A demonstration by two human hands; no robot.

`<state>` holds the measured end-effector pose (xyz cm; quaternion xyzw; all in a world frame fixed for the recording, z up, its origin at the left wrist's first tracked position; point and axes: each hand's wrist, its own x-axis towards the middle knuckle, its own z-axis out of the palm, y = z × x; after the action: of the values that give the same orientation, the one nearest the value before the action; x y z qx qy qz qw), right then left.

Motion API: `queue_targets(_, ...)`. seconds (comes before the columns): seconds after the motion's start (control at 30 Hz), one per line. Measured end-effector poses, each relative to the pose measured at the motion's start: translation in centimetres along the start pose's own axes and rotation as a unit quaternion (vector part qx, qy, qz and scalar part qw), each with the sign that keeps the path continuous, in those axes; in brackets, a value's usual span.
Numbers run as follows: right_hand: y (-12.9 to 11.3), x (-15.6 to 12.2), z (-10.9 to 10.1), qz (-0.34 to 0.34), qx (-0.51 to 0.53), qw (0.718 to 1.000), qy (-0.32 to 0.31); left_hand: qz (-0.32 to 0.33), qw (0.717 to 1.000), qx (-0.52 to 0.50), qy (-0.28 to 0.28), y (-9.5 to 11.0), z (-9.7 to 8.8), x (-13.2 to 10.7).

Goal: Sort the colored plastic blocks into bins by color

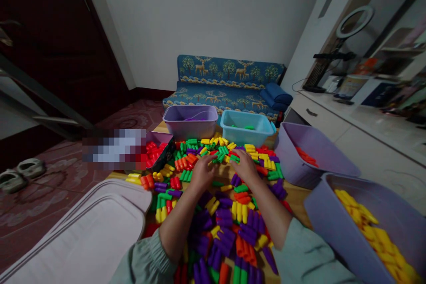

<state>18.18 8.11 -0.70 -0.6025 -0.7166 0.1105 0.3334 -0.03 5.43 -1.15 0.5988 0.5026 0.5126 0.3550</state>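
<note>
Short plastic tube-like pieces in purple (224, 217), yellow (239, 211), green (192, 142), red (175, 182) and orange (186, 162) cover the wooden table (301, 197), many joined in small rows. My left hand (203, 172) reaches over the middle of the pile, fingers curved and apart, beside a cluster of green pieces (221, 154). Across from it, my right hand (245, 166) has its fingertips round a green piece (234, 158). The hand partly hides that piece.
At the back stand a purple bin (190, 129) and a light blue bin (248, 134) with green pieces. Two purple bins line the right, with orange pieces (306, 157) and yellow pieces (376, 230). A box of red pieces (155, 153) and stacked pale lids (96, 235) are left.
</note>
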Motion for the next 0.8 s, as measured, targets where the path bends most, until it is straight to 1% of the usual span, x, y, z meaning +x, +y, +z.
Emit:
queue_targets(0.1,-1.3,0.0,0.4,-0.037,-0.045,0.995,-0.081,0.014,0.998,0.035,-0.05,-0.7,-0.3,-0.5)
queue_targets(0.17,-2.0,-0.5,0.6,-0.05,-0.03,0.989,-0.134,0.014,0.998,0.036,-0.059,-1.2,-0.4,-0.7)
queue_targets(0.23,-2.4,-1.0,0.8,-0.031,0.018,0.984,-0.176,0.019,0.997,0.03,-0.062,-1.6,-0.5,-1.0)
queue_targets(0.27,-2.4,-1.1,0.7,-0.011,0.039,0.983,-0.18,0.022,0.997,0.028,-0.065,-1.7,-0.5,-1.1)
queue_targets(0.3,-2.3,-1.1,0.5,0.009,0.05,0.985,-0.167,0.023,0.997,0.029,-0.068,-1.8,-0.6,-1.2)
queue_targets(0.33,-2.1,-1.0,0.3,0.024,0.047,0.989,-0.136,0.024,0.997,0.03,-0.071,-1.8,-0.7,-1.2)
queue_targets(0.37,-1.7,-0.7,-0.1,0.031,0.03,0.995,-0.089,0.023,0.996,0.034,-0.074,-1.8,-0.7,-1.3)
queue_targets(0.43,-0.4,0.2,-1.0,0.028,-0.032,0.999,0.013,0.021,0.995,0.053,-0.08,-1.7,-0.8,-1.3)
queue_targets(0.47,0.4,0.7,-1.5,0.029,-0.069,0.996,0.051,0.021,0.994,0.072,-0.085,-1.6,-0.9,-1.4)
queue_targets(0.5,1.3,1.2,-2.0,0.036,-0.107,0.991,0.072,0.022,0.991,0.099,-0.092,-1.5,-0.9,-1.4)
queue_targets(0.57,2.9,2.0,-2.7,0.06,-0.17,0.981,0.072,0.029,0.979,0.17,-0.112,-1.3,-1.0,-1.3)
queue_targets(0.63,3.8,2.3,-3.0,0.077,-0.205,0.975,0.041,0.039,0.963,0.233,-0.13,-1.2,-0.9,-1.3)
queue_targets(0.7,3.8,1.9,-3.0,0.086,-0.203,0.975,0.012,0.049,0.953,0.266,-0.138,-1.3,-0.9,-1.3)
queue_targets(0.8,2.7,0.8,-2.8,0.116,-0.157,0.981,-0.004,0.057,0.951,0.275,-0.132,-1.6,-0.8,-1.2)
